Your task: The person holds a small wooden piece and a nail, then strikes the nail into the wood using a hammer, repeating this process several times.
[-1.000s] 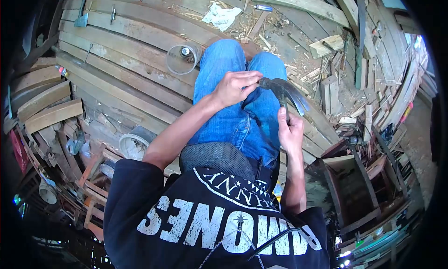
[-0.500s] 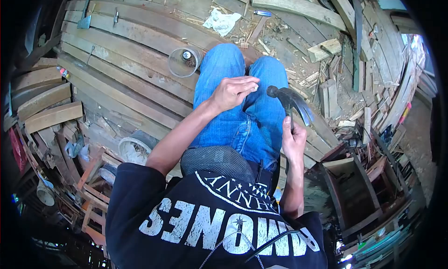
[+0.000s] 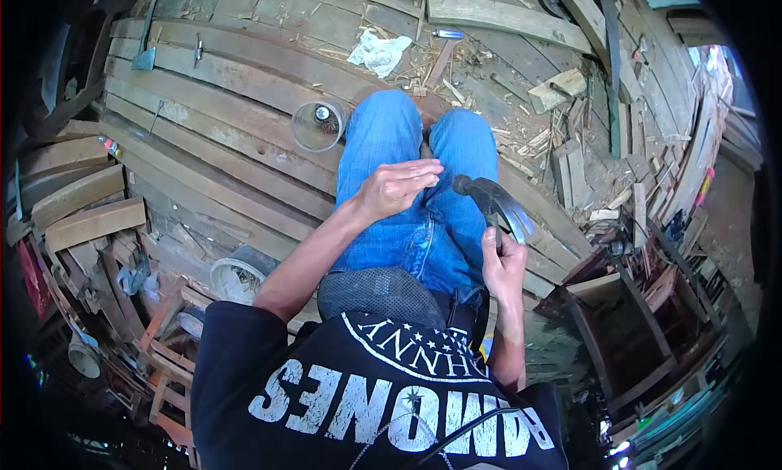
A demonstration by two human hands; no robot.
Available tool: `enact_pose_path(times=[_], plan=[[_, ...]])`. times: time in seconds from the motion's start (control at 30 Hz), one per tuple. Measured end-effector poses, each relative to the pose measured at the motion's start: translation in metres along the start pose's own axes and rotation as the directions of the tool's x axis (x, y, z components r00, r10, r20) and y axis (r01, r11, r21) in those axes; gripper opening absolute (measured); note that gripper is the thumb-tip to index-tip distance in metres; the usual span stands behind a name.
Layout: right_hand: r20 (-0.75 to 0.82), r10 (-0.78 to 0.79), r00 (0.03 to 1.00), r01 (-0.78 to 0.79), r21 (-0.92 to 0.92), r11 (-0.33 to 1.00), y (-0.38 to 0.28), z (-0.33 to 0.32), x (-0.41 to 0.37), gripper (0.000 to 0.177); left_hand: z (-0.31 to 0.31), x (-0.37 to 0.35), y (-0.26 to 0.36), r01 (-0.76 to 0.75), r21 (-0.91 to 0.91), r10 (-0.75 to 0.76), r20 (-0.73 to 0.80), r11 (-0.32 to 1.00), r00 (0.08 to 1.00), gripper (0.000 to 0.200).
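My right hand grips a claw hammer by its handle, with the dark metal head up and its striking face toward my left hand. Over my lap, my left hand has its fingers drawn together. Whatever is between those fingertips, if anything, is too small to make out. A narrow gap separates the hammer face from the left fingertips. Both hands are above my blue jeans.
Wooden planks lie side by side on the left. Beyond my left knee stands a clear plastic container. A white cloth, a blue lighter and wood scraps lie ahead. A wooden frame stands at right.
The whole view has shifted slightly. The hammer head has dropped a little and come left with my right hand. My left fingers look straighter and flatter than before.
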State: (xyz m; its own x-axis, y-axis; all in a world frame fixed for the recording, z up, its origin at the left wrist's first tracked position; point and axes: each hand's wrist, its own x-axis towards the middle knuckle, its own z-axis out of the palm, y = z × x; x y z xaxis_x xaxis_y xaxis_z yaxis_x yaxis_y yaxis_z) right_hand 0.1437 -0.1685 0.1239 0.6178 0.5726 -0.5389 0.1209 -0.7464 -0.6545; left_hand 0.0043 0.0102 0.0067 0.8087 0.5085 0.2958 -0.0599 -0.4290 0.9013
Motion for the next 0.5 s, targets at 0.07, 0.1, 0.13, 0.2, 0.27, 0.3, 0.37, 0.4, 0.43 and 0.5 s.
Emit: enact_pose_path(times=[0.07,0.1,0.13,0.2,0.27,0.3,0.37,0.4,0.43,0.5], plan=[[-0.001,-0.006,1.0,0.006,-0.023,1.0,-0.001,-0.0019,-0.0006,0.052,-0.0006,-0.0004,0.0002,-0.016,0.012,0.016,0.022,1.0,1.0,0.016],[0.007,0.007,1.0,-0.007,-0.04,0.999,-0.002,-0.0035,-0.0019,0.05,-0.0003,-0.0021,0.0006,-0.02,0.028,0.019,0.044,0.999,0.999,0.016],[0.016,0.019,1.0,-0.018,-0.057,0.998,-0.0021,-0.0043,-0.0028,0.049,0.0,-0.0037,0.0009,-0.025,0.046,0.021,0.066,0.999,0.998,0.017],[0.014,0.022,1.0,-0.022,-0.051,0.998,0.0004,-0.0036,-0.0038,0.048,0.0001,-0.005,0.0001,-0.016,0.041,0.013,0.074,0.999,0.997,0.018],[0.008,0.021,1.0,-0.021,-0.043,0.999,0.0013,-0.003,-0.0032,0.048,0.0006,-0.0033,-0.0025,-0.013,0.038,0.01,0.082,0.999,0.997,0.019],[0.002,0.017,1.0,-0.017,-0.037,0.999,0.0013,-0.0025,-0.0033,0.048,0.0013,-0.0029,-0.0042,0.029,0.025,-0.031,0.067,0.999,0.997,0.02],[-0.005,0.014,1.0,-0.014,-0.028,1.0,0.0008,-0.0017,-0.0038,0.047,0.0026,-0.0033,-0.0066,0.071,0.013,-0.072,0.054,0.997,0.996,0.02],[-0.006,0.013,1.0,-0.013,-0.035,0.999,0.0,-0.0015,-0.0034,0.048,0.002,-0.0012,-0.006,0.099,0.016,-0.099,0.044,0.995,0.994,0.02],[-0.007,0.012,1.0,-0.012,-0.04,0.999,-0.0005,-0.0009,-0.0028,0.048,0.001,0.001,-0.0058,0.125,0.019,-0.126,0.035,0.992,0.991,0.019],[0.02,0.025,1.0,-0.023,-0.058,0.998,0.0028,-0.0026,-0.0012,0.048,-0.0004,0.0049,-0.0057,0.15,0.025,-0.151,0.004,0.988,0.989,0.017]])
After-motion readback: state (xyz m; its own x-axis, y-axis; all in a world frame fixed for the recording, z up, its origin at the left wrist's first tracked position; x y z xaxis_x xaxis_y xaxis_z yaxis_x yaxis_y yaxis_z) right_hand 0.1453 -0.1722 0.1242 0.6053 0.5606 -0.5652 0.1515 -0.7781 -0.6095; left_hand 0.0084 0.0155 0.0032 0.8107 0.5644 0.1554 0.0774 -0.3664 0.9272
